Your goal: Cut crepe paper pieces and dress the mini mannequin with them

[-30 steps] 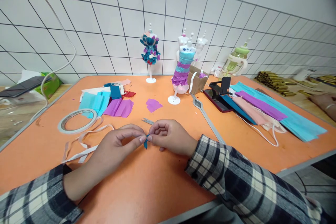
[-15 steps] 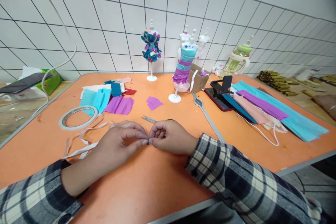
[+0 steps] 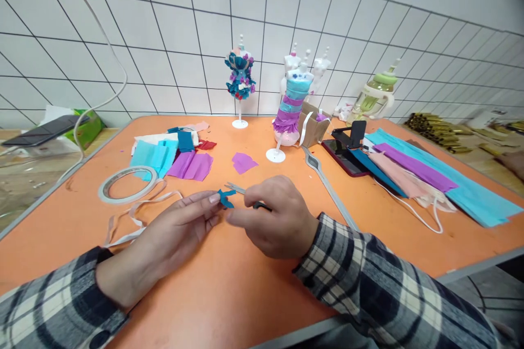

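Teal scrap (image 3: 227, 200) is just above the counter (image 3: 213, 289), one end clamped between thumb and fingers of the left hand (image 3: 184, 223). Right hand (image 3: 280, 218) is just beside it, fingers bent (can't tell if it grips anything). Scrap looks like crepe paper: probably very light, soft, creases and tears easily, not slippery. Best hold is a light fingertip pinch at the narrow end, loose tips left alone. Scissors (image 3: 236, 188) right behind, partly hidden by the right hand, crowding the far side. Tape roll (image 3: 102, 191) and white ribbon (image 3: 126, 238) near the left forearm, could snag. Purple scrap (image 3: 244, 162) farther back.
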The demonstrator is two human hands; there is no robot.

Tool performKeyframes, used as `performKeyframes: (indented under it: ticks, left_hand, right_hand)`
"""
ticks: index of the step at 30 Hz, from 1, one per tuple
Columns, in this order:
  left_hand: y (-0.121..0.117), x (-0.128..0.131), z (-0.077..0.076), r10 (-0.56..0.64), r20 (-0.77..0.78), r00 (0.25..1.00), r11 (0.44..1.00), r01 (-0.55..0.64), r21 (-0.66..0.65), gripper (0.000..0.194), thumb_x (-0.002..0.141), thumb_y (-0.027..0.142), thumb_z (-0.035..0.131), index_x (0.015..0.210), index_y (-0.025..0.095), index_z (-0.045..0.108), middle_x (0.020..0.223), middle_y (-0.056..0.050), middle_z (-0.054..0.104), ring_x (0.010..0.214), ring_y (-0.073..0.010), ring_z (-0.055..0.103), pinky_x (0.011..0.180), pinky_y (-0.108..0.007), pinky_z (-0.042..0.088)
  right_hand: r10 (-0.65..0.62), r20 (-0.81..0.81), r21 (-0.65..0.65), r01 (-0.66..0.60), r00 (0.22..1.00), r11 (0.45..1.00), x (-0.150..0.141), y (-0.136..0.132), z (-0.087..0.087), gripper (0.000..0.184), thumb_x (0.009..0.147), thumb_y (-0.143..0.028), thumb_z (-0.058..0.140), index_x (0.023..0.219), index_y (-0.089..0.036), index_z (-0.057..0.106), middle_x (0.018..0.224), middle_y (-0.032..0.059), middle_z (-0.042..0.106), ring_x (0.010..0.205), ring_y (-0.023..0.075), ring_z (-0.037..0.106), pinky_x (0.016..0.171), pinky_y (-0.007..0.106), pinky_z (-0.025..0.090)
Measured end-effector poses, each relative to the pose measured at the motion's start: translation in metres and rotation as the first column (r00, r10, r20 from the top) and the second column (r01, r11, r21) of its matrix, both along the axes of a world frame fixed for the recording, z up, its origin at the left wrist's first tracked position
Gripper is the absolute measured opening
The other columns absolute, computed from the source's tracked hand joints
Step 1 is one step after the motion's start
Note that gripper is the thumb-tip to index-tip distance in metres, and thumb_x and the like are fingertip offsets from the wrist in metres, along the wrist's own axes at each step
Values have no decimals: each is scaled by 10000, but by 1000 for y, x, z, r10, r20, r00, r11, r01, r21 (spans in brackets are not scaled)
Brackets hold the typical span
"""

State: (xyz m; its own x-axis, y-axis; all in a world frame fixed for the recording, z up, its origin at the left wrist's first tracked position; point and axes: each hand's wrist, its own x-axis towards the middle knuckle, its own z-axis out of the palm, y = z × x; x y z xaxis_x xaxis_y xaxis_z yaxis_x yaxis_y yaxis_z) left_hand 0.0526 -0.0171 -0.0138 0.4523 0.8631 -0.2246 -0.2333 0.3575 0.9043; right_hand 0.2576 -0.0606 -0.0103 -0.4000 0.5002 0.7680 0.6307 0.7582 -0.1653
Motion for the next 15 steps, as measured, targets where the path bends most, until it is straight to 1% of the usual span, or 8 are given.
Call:
performKeyframes:
  ticks: [2,4,6,9,12,15]
  left_hand:
    - [-2,2,1,-37,53,998,998,40,-55,90,807,265,711,806,222,790,861,-56,768,840,-207,681,782,-306,576]
    - [-4,3,2,-69,103,992,994,77,-80,100,820,255,701,829,221,796,876,-50,768,858,-195,680,811,-288,576]
    - [-5,3,0,-69,146,987,991,85,-105,95,819,246,713,840,210,799,866,-46,763,852,-174,674,806,-250,576]
    - [-7,2,-3,-34,185,982,983,66,-170,59,805,203,738,833,197,789,857,-28,747,821,-138,656,757,-210,577]
    - [-7,2,-6,-29,207,978,980,68,-187,53,793,186,759,842,182,778,875,-22,735,823,-127,643,754,-209,576]
    - [-8,3,-7,-13,206,978,981,52,-188,45,787,196,774,823,171,768,842,-18,717,815,-123,628,771,-212,571]
  right_hand:
    - [-18,118,14,17,993,1000,-1,1,0,374,903,-126,527,1072,-440,641,1015,-37,635,919,156,541,839,330,358]
    - [-56,166,-19,60,985,998,-2,3,-1,371,936,-161,521,1084,-482,633,1038,-59,642,941,150,526,827,324,337]
    - [-108,186,-42,117,977,992,-2,5,-2,315,956,-198,520,1046,-472,646,993,-66,657,909,146,518,804,331,321]
    - [-163,184,-7,167,969,986,0,5,-4,236,957,-220,527,929,-410,664,896,-65,668,814,146,499,759,352,288]
    - [-170,156,50,164,973,985,2,4,-4,212,942,-215,545,854,-374,654,819,-68,661,746,146,475,736,358,262]
    - [-146,130,140,128,981,982,3,3,-2,209,930,-204,567,893,-387,660,789,-73,660,719,146,468,737,356,263]
